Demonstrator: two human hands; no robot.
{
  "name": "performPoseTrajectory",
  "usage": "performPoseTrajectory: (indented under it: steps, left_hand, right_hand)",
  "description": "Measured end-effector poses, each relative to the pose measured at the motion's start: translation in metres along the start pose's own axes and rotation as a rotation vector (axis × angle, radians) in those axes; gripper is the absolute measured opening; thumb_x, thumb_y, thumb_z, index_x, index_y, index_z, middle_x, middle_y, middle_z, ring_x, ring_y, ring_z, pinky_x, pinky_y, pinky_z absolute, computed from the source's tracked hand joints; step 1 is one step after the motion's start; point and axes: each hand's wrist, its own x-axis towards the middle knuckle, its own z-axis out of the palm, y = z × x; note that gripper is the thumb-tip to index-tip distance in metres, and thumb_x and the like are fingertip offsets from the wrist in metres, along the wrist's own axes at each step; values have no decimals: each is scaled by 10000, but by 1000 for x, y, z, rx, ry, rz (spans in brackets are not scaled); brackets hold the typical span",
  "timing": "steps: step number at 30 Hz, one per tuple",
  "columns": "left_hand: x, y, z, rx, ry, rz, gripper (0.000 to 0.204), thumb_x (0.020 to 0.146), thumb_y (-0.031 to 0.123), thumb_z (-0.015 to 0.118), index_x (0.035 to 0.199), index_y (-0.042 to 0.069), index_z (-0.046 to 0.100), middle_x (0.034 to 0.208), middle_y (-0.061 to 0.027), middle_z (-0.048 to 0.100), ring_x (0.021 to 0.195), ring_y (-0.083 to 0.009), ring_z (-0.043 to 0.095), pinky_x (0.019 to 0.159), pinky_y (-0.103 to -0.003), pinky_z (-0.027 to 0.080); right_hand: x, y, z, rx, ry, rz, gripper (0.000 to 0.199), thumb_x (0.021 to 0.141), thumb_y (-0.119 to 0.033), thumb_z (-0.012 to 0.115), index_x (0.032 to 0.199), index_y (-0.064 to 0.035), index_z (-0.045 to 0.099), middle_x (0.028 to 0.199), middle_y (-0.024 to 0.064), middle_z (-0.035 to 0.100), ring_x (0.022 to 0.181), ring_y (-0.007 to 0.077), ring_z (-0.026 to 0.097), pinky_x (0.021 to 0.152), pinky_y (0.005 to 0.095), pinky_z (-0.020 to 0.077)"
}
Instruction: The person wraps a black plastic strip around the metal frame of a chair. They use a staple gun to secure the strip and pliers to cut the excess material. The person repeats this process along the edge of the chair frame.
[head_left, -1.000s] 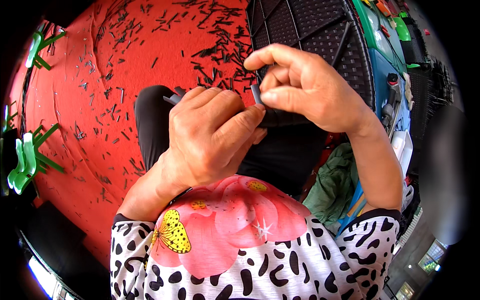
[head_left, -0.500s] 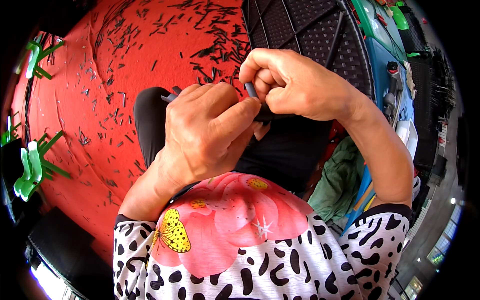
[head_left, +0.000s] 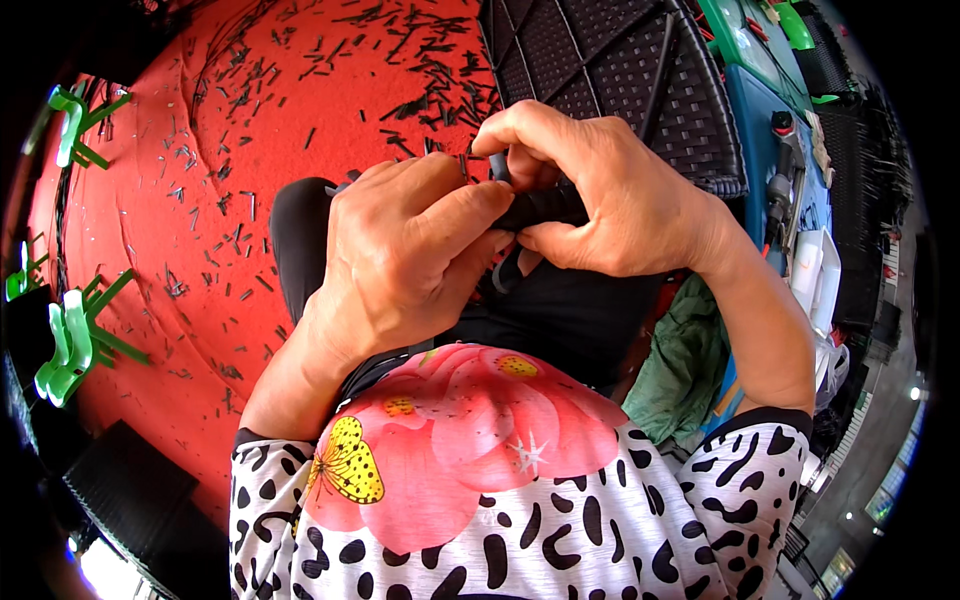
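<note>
Grey strip (head_left: 499,168): end showing between the hands, near the woven panel's (head_left: 625,85) near edge.
Left hand (head_left: 400,250): clamped on the strip.
Right hand (head_left: 610,190): curled alongside, contact unclear.
Good handling: probably firm left pinch, close to the end.

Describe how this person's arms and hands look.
The left hand and right hand are bare, with no gloves or bracelets visible. The forearms are bare too, below short sleeves, white with black blotches and edged in black.

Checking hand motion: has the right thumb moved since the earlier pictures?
Yes, the right thumb has moved down the picture, judged against the red floor.
</note>
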Motion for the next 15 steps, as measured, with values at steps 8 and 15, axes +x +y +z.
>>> performPoseTrajectory:
  steps: [8,15]
  left_hand:
    - [3,2,0,-37,-14,-30,295,606,29,746,882,-2,645,668,-90,543,545,-237,538,491,-329,410]
    - [0,0,-1,-73,-33,-74,312,589,-3,740,887,-6,647,696,-98,571,570,-238,564,503,-319,426]
  right_hand:
    - [-11,1,4,-181,85,-86,519,684,-113,737,1124,-35,473,852,147,637,769,359,633,648,445,508]
    - [-15,-3,5,-184,101,-24,523,688,-114,740,1137,-51,480,941,120,634,802,331,637,681,426,508]
